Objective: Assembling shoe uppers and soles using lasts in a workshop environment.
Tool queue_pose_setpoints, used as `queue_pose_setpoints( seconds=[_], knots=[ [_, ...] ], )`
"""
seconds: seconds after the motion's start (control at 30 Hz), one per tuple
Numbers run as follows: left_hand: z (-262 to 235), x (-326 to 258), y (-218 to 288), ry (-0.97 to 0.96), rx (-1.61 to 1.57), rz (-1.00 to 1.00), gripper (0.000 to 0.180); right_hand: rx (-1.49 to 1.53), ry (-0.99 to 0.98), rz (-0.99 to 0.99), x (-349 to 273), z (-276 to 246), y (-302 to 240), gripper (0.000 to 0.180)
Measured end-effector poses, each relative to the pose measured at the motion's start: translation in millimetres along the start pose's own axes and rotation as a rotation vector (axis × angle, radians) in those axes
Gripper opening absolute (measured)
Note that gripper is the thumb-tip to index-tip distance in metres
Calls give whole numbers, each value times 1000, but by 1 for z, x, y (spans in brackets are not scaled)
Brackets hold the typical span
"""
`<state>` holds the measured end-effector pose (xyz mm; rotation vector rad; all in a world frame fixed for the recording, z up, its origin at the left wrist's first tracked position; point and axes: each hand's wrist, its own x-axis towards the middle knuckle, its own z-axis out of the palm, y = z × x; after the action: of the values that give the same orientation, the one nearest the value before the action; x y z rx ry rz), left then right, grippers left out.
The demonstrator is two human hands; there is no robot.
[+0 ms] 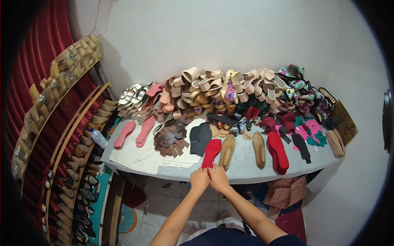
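Note:
My left hand (199,179) and my right hand (218,178) meet at the front edge of the table. Their closed fingers grip the near end of a red shoe sole (212,151), whose far end points away from me over the tabletop. Just right of it lies a tan wooden shoe last (227,152), and a second tan last (259,150) is farther right. Beyond that rests a thick red sole piece (278,153), perhaps a stack. Dark grey sole-shaped pieces (200,138) lie behind and left of my hands. What my fingertips press is partly hidden.
A long heap of shoes and sandals (213,88) lines the table's (184,175) wall side. Brown straps (171,139) and pink soles (124,134) lie left; a black strip (301,147) and pink and green scraps (312,131) right. Shelves (78,160) of lasts stand left, beside a bottle (98,138).

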<state>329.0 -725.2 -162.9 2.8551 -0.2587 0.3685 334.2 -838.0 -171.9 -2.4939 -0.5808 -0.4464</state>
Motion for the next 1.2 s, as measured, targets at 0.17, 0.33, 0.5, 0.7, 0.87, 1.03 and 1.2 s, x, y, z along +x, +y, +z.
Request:
queue_pose_setpoints(
  seconds=[0.17, 0.33, 0.5, 0.7, 0.87, 1.03, 1.2],
  knots=[
    [26, 28, 34, 116, -51, 30, 21, 26, -1, 14, 10, -16, 55, 30],
    [46, 45, 43, 99, -73, 30, 18, 87, -73, 28, 17, -22, 73, 27],
    [50, 69, 66, 94, -130, 49, 15, 100, -34, 62, 26, -33, 97, 25],
    [58, 96, 106, 155, -310, 168, 27, 10, 156, 136, 28, -62, 150, 26],
    [76, 116, 134, -14, -391, 230, 34, -410, 381, 515, 16, -105, 215, 32],
    [78, 135, 166, -121, -479, 320, 32, -579, 333, 651, -14, -123, 254, 40],
    [79, 156, 194, -196, -509, 381, 31, -574, 226, 724, -25, -133, 275, 38]
  ],
)
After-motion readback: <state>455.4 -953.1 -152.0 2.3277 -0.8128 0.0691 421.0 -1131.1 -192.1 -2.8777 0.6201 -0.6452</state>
